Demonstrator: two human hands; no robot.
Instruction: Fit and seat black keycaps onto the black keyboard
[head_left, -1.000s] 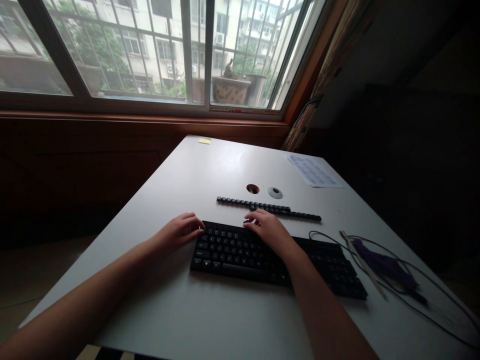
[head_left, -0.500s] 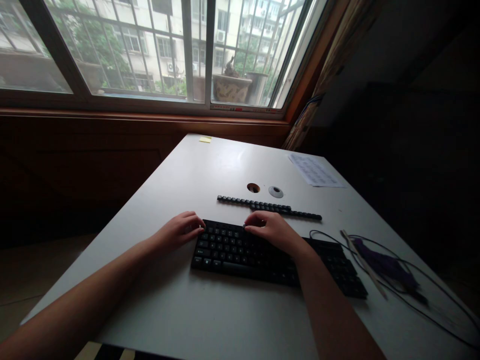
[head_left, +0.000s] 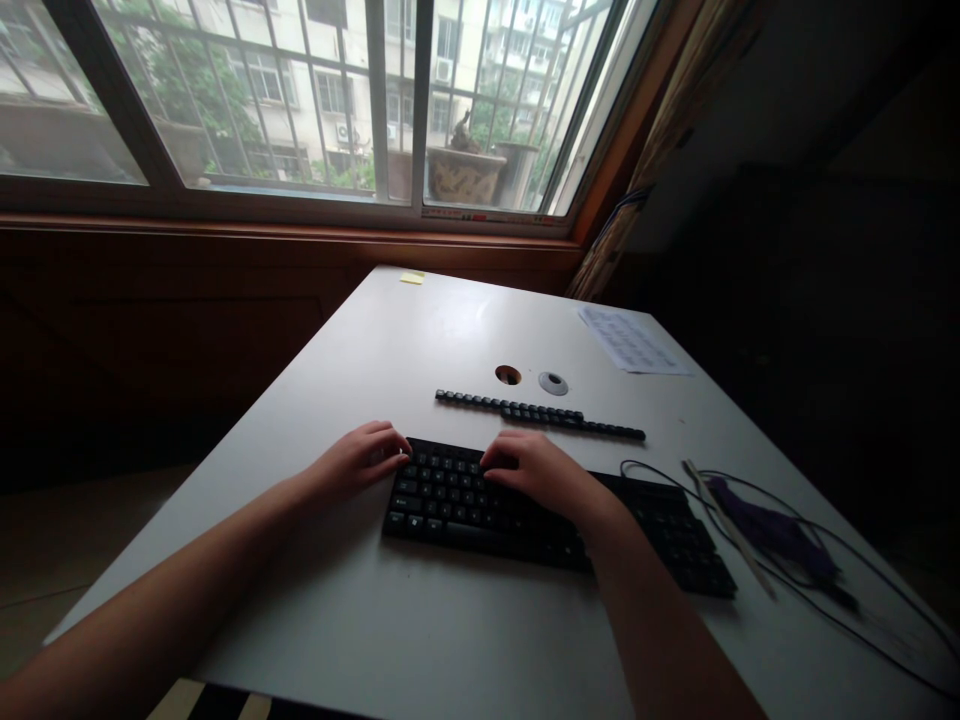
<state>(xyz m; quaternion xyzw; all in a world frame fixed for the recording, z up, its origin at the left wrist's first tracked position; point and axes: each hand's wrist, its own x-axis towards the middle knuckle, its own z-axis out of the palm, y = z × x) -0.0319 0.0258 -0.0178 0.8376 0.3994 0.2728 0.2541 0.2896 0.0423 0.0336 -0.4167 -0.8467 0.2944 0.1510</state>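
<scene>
A black keyboard [head_left: 480,535] lies on the white table, partly covered by my right forearm. My left hand [head_left: 369,455] rests at its upper left corner, thumb and fingers curled round the edge. Over the upper middle of the keys is my right hand [head_left: 529,465], fingers curled down with a gap between thumb and forefinger; its fingertips touch the top rows. Just beyond the keyboard, loose black keycaps lie in two long rows, one on the left [head_left: 487,402] and one on the right [head_left: 611,431], overlapping in the middle.
On the white table [head_left: 322,380] are a yellow note [head_left: 412,278], printed paper [head_left: 634,342], a round hole [head_left: 508,375] and a grey ring cover [head_left: 553,383]. At the right lie a purple cloth [head_left: 772,525], a thin stick [head_left: 731,530] and a looping black cable.
My right hand has shifted slightly left and down; the small pale thing at its fingertips no longer shows, and its thumb and forefinger are farther apart. My left hand has hardly moved.
</scene>
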